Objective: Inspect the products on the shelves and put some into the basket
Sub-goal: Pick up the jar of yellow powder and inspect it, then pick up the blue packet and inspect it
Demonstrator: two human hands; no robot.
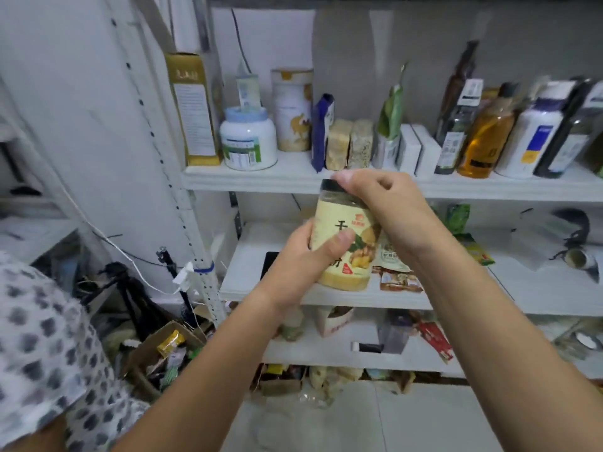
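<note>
A clear jar of yellow powder [342,230] with a black lid and a yellow label is held up in front of the white shelves [293,177]. My left hand [306,256] grips its lower body, thumb across the label. My right hand [385,210] holds the lid end from above, fingers curled over the top. The jar is tilted slightly to the left. No basket is in view.
The upper shelf carries a gold box [192,109], a white tub [248,138], a tall tin [292,109], pouches, small boxes and several bottles [486,135]. Snack packets [398,275] lie on the middle shelf. A cluttered cardboard box [163,350] and a tripod stand at lower left.
</note>
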